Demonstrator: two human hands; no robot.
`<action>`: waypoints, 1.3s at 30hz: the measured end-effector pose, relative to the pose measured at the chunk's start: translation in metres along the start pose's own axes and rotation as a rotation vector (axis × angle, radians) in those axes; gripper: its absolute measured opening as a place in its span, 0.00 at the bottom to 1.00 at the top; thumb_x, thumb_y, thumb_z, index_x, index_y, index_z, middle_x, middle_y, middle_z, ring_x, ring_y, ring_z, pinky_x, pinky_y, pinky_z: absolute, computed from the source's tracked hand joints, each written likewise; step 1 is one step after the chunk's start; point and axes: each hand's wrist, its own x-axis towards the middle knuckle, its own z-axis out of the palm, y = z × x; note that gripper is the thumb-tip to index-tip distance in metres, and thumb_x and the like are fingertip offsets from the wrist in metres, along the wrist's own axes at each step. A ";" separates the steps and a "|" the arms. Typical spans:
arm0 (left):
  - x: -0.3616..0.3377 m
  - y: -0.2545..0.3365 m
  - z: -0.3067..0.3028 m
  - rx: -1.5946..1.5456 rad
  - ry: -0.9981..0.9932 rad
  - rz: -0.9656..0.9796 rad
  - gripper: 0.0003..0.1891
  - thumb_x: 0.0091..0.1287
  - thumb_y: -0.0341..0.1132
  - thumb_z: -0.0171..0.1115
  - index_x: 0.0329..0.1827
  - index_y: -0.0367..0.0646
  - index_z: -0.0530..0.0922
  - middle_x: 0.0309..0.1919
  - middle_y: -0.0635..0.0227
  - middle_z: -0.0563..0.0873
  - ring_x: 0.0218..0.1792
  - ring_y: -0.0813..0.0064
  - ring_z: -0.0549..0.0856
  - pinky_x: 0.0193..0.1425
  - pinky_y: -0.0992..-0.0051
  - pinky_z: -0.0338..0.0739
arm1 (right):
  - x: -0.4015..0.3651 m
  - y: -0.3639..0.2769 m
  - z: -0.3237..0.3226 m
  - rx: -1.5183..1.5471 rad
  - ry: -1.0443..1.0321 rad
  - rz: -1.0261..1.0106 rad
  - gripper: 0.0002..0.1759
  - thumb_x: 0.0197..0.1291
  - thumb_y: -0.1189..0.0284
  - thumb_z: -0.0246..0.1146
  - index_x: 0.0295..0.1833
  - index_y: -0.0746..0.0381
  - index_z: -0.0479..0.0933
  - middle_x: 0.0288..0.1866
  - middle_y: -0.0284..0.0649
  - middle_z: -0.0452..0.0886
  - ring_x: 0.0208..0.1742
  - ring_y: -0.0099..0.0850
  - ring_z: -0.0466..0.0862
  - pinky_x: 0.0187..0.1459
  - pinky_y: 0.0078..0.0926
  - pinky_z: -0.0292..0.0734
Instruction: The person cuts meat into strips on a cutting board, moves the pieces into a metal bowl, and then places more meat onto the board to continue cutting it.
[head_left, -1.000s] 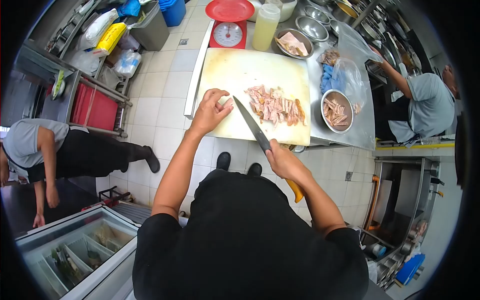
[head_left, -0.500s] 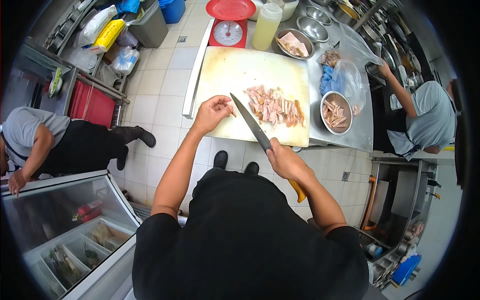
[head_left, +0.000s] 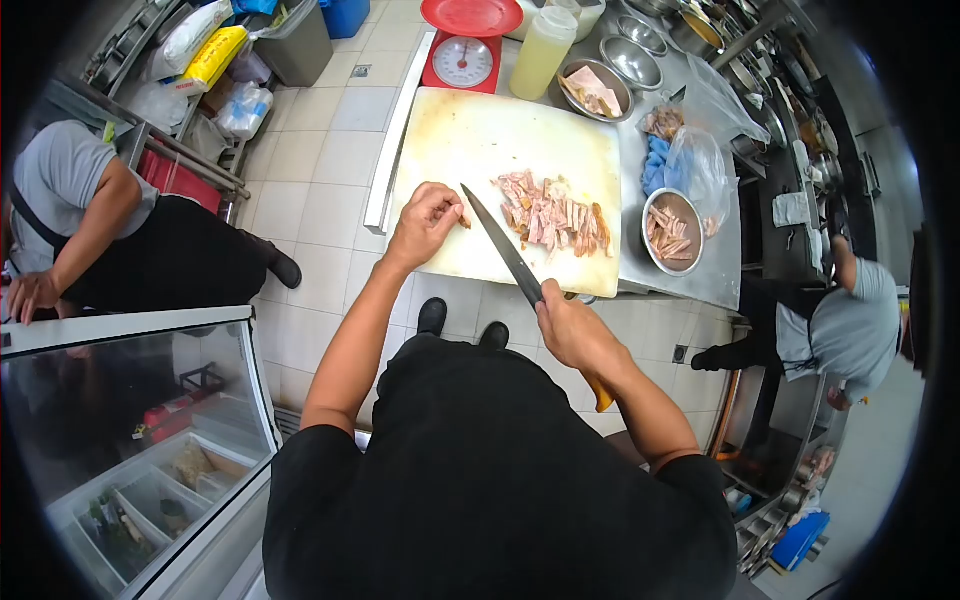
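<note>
**Sliced meat lying in a loose heap, with the knife slanting just beside it**

The pink and pale pieces are lying on the white cutting board, toward its right side, some jumbled and some lining up in a rough row ending in browner edges. The right hand is gripping the knife, fingers wrapping closely around it, and its tip is pointing away from the person. Whether the blade is resting on the board or hanging just above it, I cannot tell.

The left hand is standing over the board's near left part, well apart from the heap. Its fingers are curling inward, thumb and fingertips nearly meeting and apparently pinching a small brownish bit, too small to identify.

More meat strips are filling much of a steel bowl right of the board.

By its look, the meat is probably being light, soft and limp, and slippery where fat is showing; single strips are likely bending or tearing under a hard pinch. A loose handful, gathering several strips around their middles, would be holding better than one end. The knife is looking stiff, its handle being the only safe grip.
</note>
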 end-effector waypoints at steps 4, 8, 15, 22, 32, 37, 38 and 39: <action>0.002 0.001 -0.001 0.086 -0.010 0.069 0.04 0.73 0.27 0.61 0.43 0.34 0.80 0.45 0.62 0.78 0.39 0.74 0.86 0.44 0.76 0.82 | -0.006 0.000 0.001 -0.035 0.032 -0.036 0.10 0.74 0.72 0.51 0.47 0.70 0.62 0.22 0.65 0.78 0.27 0.66 0.79 0.33 0.60 0.72; 0.005 0.004 -0.003 0.158 -0.020 0.132 0.04 0.73 0.26 0.60 0.44 0.33 0.79 0.45 0.61 0.78 0.39 0.72 0.86 0.44 0.75 0.83 | -0.014 -0.012 -0.008 -0.053 0.032 -0.056 0.10 0.73 0.73 0.51 0.46 0.71 0.62 0.22 0.64 0.78 0.26 0.65 0.79 0.32 0.61 0.71; 0.004 0.004 -0.003 0.140 -0.028 0.123 0.05 0.73 0.27 0.59 0.46 0.35 0.79 0.44 0.60 0.78 0.42 0.65 0.83 0.46 0.69 0.80 | -0.006 -0.023 -0.011 -0.085 -0.049 0.020 0.08 0.69 0.77 0.50 0.44 0.73 0.62 0.24 0.66 0.78 0.28 0.66 0.80 0.34 0.61 0.73; 0.007 0.001 -0.004 0.129 -0.032 0.160 0.04 0.72 0.26 0.58 0.45 0.36 0.78 0.43 0.59 0.78 0.42 0.62 0.83 0.46 0.68 0.79 | 0.010 -0.034 -0.014 -0.126 -0.130 0.088 0.06 0.62 0.83 0.48 0.43 0.75 0.63 0.28 0.71 0.79 0.33 0.67 0.82 0.40 0.61 0.75; 0.006 -0.003 -0.006 0.125 -0.039 0.147 0.04 0.72 0.26 0.58 0.46 0.37 0.79 0.43 0.59 0.78 0.42 0.62 0.82 0.46 0.68 0.79 | 0.044 -0.039 -0.008 -0.125 -0.154 0.119 0.07 0.62 0.83 0.48 0.44 0.75 0.63 0.31 0.72 0.80 0.35 0.67 0.83 0.42 0.60 0.76; 0.006 0.000 -0.007 0.107 -0.051 0.140 0.04 0.71 0.26 0.59 0.45 0.37 0.79 0.43 0.59 0.78 0.40 0.63 0.82 0.45 0.69 0.79 | 0.068 -0.037 0.009 -0.096 -0.127 0.091 0.08 0.61 0.83 0.49 0.45 0.74 0.63 0.32 0.72 0.80 0.37 0.67 0.84 0.42 0.59 0.78; 0.007 0.002 -0.008 0.111 -0.044 0.141 0.04 0.71 0.26 0.59 0.45 0.37 0.79 0.43 0.59 0.78 0.40 0.63 0.82 0.45 0.69 0.79 | 0.073 -0.034 0.016 -0.100 -0.128 0.084 0.08 0.61 0.83 0.49 0.45 0.74 0.63 0.32 0.72 0.80 0.37 0.67 0.84 0.42 0.59 0.78; 0.007 0.004 -0.009 0.114 -0.057 0.139 0.04 0.71 0.25 0.59 0.45 0.37 0.79 0.42 0.59 0.78 0.40 0.63 0.82 0.44 0.70 0.79 | 0.075 -0.029 0.026 -0.093 -0.113 0.090 0.09 0.61 0.83 0.49 0.46 0.74 0.62 0.32 0.72 0.80 0.37 0.67 0.84 0.43 0.59 0.79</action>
